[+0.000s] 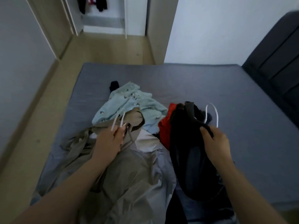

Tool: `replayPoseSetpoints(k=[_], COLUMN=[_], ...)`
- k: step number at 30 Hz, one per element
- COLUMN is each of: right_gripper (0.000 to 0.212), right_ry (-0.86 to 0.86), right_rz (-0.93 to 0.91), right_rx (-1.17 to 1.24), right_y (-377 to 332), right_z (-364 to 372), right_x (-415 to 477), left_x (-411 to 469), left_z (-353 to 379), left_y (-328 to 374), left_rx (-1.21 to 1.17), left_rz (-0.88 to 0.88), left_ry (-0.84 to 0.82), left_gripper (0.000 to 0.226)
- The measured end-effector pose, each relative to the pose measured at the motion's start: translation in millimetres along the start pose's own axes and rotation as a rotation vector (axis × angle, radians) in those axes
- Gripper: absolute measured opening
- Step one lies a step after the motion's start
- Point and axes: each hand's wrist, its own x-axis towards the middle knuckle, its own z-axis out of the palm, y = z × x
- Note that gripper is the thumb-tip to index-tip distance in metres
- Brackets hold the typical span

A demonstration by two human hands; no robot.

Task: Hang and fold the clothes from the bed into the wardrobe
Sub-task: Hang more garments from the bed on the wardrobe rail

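The left hand [110,139] grips the white hanger [119,120] in the beige jacket [129,167] and the right hand [216,143] clutches the black top [191,159], likely to carry both to the wardrobe [103,21].

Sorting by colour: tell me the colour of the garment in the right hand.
Black garment, head view.

No legible text, label, brand, number or sign appears on the bed [210,81], the wardrobe [103,25] or the clothes, and the small dark motifs on the pale blue garment [129,102] are too blurred to read.
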Motion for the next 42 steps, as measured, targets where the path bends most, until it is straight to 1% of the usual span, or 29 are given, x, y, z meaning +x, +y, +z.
replayPoseSetpoints(k=[4,9,12,17,20,24,25,28,33,40,42], right_gripper=[0.019,0.023,0.018,0.022,0.024,0.03,0.031,0.031,0.032,0.033,0.032], right_ry=[0.101,0.211,0.284,0.328,0.343,0.357,0.353,0.348,0.3,0.155,0.116], right_rz=[-0.049,-0.081,-0.122,-0.163,-0.224,-0.269,-0.297,-0.352,-0.443,-0.573,-0.601], right_rx=[0.018,0.093,0.119,0.132,0.157,0.189,0.199,0.222,0.256,0.232,0.223], right_y=[-51,-112,-145,-193,-225,-258,-264,-274,-271,-294,-303], right_z=[-56,-112,-137,-169,-190,-214,-227,-246,-265,-252,-243], right_x=[-13,-39,-58,-81,-95,-105,-112,-122,-144,-182,-192], left_x=[23,41,39,25,14,-3,-16,-38,-86,-146,-159], left_z=[-45,-115,-157,-205,-225,-248,-254,-268,-281,-324,-342], left_y=[65,165,219,276,309,347,358,376,389,375,369], left_rx=[0.027,0.01,-0.03,-0.026,-0.067,-0.15,-0.155,-0.132,-0.152,-0.105,-0.041], left_rz=[0.055,0.21,0.29,0.357,0.392,0.434,0.444,0.477,0.422,0.315,0.307], left_ry=[0.069,0.112,0.128,0.141,0.183,0.184,0.221,0.29,0.343,0.445,0.459], left_gripper=[0.046,0.044,0.044,0.042,0.041,0.042,0.042,0.044,0.043,0.045,0.045])
